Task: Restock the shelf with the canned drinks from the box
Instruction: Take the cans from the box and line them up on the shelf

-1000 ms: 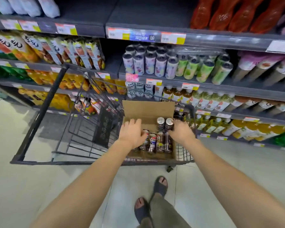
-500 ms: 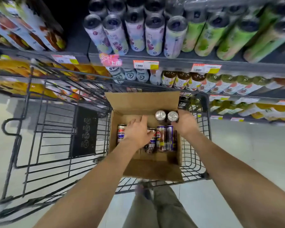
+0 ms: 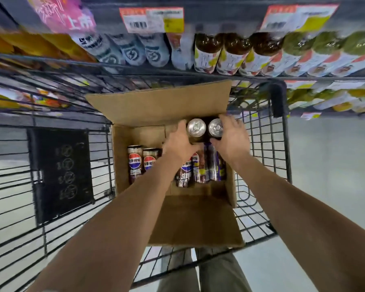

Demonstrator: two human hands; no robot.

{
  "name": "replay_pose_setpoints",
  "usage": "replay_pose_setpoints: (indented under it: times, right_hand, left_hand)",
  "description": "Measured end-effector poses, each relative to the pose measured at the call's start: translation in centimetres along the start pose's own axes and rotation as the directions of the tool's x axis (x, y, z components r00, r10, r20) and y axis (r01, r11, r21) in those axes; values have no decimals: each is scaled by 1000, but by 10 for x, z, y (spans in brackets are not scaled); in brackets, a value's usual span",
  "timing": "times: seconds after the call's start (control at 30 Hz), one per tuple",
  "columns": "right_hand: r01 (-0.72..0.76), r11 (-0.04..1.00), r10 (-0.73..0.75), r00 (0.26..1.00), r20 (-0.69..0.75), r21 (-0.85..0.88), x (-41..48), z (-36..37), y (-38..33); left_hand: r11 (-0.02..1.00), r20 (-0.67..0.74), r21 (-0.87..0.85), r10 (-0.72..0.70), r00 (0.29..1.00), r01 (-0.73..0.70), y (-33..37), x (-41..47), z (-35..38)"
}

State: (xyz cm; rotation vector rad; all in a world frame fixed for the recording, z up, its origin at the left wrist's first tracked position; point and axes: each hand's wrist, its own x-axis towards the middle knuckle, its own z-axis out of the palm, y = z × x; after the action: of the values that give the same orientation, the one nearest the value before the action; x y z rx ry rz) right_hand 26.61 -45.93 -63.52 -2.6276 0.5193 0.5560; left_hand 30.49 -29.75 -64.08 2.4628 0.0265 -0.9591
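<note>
An open cardboard box (image 3: 122, 144) sits in a black wire shopping cart (image 3: 279, 100). At its far side stand two upright cans with silver tops, the left can (image 3: 196, 127) and the right can (image 3: 216, 127). My left hand (image 3: 178, 144) curls around the left can, fingers on its left side and thumb under it. My right hand (image 3: 231, 137) wraps the right can the same way. Several dark Pepsi cans lie on their sides in the box, some at the left (image 3: 135, 163) and some under my wrists (image 3: 209, 167).
The shelf (image 3: 219, 17) runs close above the cart, with price tags, grey-white cans (image 3: 133, 51) and brown-capped bottles (image 3: 209, 53). The box's near flap (image 3: 194, 220) hangs open toward me. A black sign panel (image 3: 61, 171) hangs on the cart's left side. Pale floor lies to the right.
The view has closed in on the box. Both hands left the lying cans and box side and moved to the far side, closing around the two upright cans.
</note>
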Motion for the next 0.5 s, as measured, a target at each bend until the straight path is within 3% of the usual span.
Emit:
replay_pose_setpoints:
  times: [0.17,0.33,0.5]
  right_hand:
    - [9,995,0,997,-82,102,6,15,5]
    - [-17,987,44,984,-171,157,-2,11,4]
    - [28,920,63,974,-218,390,-33,-20,-14]
  left_hand:
    - [987,-150,-152,27,988,-50,-5,12,16]
    - [970,-187,-201,98,977,-136,-16,8,12]
    - [953,-259,-250,106,960,-172,-22,-23,-23]
